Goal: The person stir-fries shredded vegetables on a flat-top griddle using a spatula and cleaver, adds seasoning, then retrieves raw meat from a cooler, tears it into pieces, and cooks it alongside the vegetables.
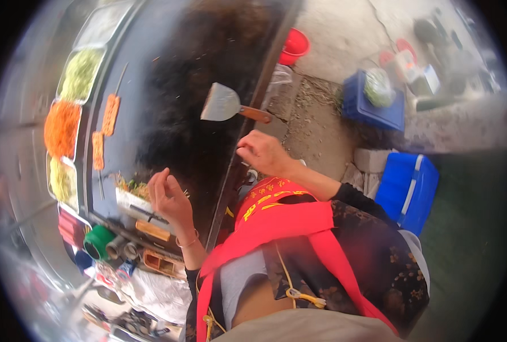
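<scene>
My left hand point(170, 199) hovers over the near left part of a dark flat griddle point(193, 147), fingers slightly apart, nothing visible in it. It partly covers a pale tray point(127, 201) with mixed food shreds point(139, 188) and a dark-handled tool point(144, 212). By the griddle's right edge, my right hand point(264, 149) has its fingers curled in, with no object visible in them. Just above that hand lies a wide metal scraper point(222, 104), its wooden handle crossing the edge. Two skewered orange-brown pieces point(110, 115) point(98, 150) rest along the griddle's left side.
Metal trays of shredded green vegetable point(80, 75), shredded carrot point(62, 130) and yellowish shreds point(63, 179) line the left. Bottles, one green point(98, 242), stand at lower left. A red basin point(295, 46), blue crate point(371, 102) and blue cooler box point(409, 190) are on the right.
</scene>
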The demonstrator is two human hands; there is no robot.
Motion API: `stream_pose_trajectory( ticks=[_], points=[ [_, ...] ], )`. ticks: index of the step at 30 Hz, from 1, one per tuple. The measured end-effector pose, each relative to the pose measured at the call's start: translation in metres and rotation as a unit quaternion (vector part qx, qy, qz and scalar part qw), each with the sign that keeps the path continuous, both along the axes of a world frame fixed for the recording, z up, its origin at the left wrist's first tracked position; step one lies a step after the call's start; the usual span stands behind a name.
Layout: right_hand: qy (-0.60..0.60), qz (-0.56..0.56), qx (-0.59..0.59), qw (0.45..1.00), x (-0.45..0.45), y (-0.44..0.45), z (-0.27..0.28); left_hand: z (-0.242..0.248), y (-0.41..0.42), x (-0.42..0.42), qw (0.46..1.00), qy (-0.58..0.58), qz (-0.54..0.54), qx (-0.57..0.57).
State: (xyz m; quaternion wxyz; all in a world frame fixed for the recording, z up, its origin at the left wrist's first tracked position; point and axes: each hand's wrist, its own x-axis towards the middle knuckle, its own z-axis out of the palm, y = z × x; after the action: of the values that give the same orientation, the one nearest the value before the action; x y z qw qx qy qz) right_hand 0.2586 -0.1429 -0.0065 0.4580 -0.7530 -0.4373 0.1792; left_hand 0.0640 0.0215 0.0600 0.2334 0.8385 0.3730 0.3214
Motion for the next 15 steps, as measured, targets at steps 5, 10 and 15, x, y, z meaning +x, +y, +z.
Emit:
stream_pose_trajectory(
  ticks=[5,10,15],
  points=[
    [0.087,-0.036,0.017,0.995,-0.009,-0.069,-0.011,-0.018,-0.157,0.115,0.95,-0.013,-0.31,0.037],
    [0.434,-0.18,0.136,0.872,0.048,-0.202,-0.008,-0.074,-0.268,0.212,0.83,-0.124,-0.529,0.122],
    [0.548,-0.318,0.262,0.728,0.083,-0.288,-0.022,-0.079,-0.347,0.311,0.72,-0.234,-0.637,0.146]
  ],
)
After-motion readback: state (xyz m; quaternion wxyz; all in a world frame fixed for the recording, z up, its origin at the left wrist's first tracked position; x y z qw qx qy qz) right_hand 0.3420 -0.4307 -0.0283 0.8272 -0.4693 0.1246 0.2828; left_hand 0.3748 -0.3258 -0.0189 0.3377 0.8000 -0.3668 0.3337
